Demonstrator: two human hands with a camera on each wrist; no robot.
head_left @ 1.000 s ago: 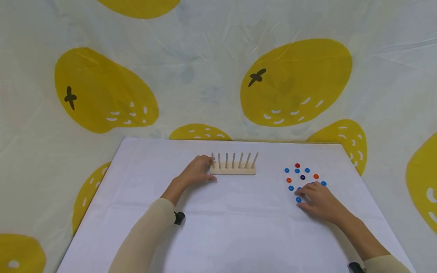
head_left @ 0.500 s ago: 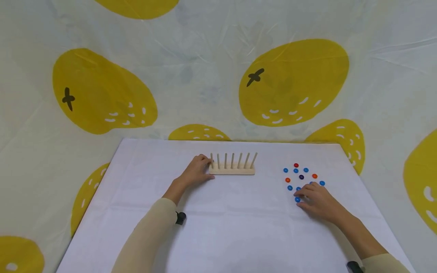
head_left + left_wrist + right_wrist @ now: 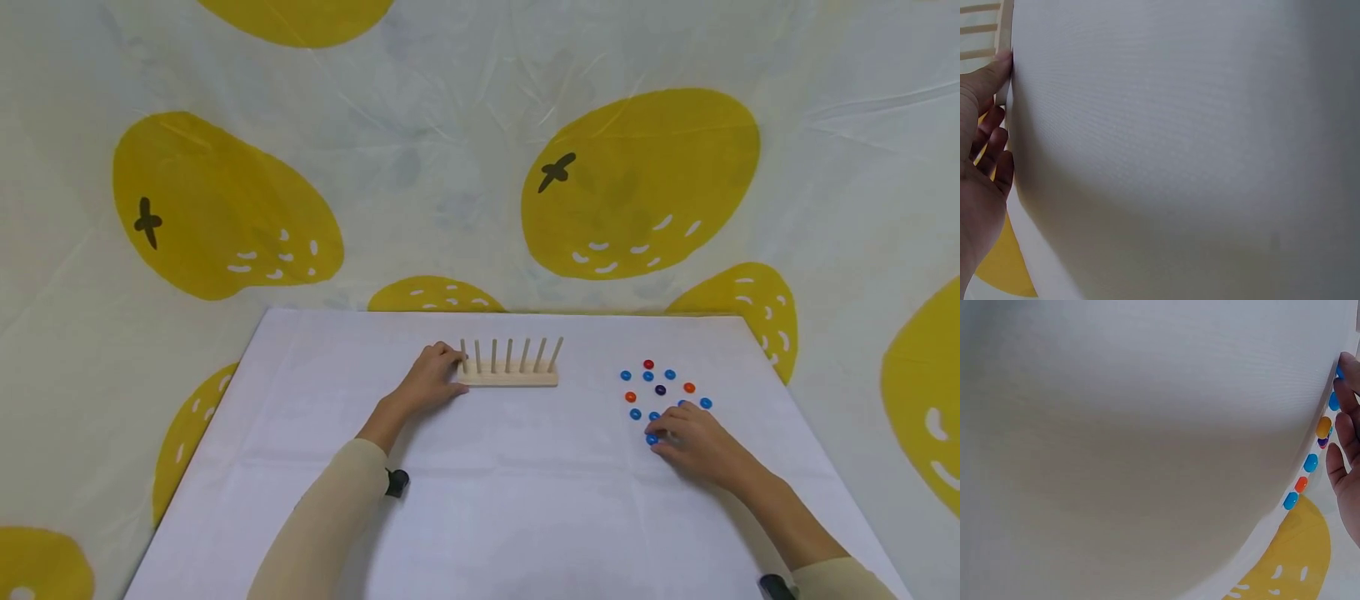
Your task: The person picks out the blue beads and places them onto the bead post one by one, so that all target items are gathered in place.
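Observation:
A pale wooden peg rack (image 3: 510, 379) with a row of several upright bare pegs stands toward the back of the white table. My left hand (image 3: 431, 379) grips its left end, thumb at the front edge and fingers behind. In the left wrist view, the thumb (image 3: 994, 75) presses the end of the base. Over on the right, my right hand (image 3: 697, 442) pinches a blue bead (image 3: 652, 439) between thumb and index finger, low at the tabletop. The right wrist view shows that blue bead (image 3: 1340, 372) partly hidden by the fingertips.
Several small ring-shaped beads lie loose beyond the right hand: a red bead (image 3: 648, 364), orange ones such as this orange bead (image 3: 631, 397), a dark purple bead (image 3: 660, 390) and more blue ones. Behind the table (image 3: 525, 492) hangs a fruit-print cloth (image 3: 450, 167).
My right thumb and index finger have drawn together around the front blue bead. The left hand keeps its grip on the rack's end. The head view has shifted slightly.

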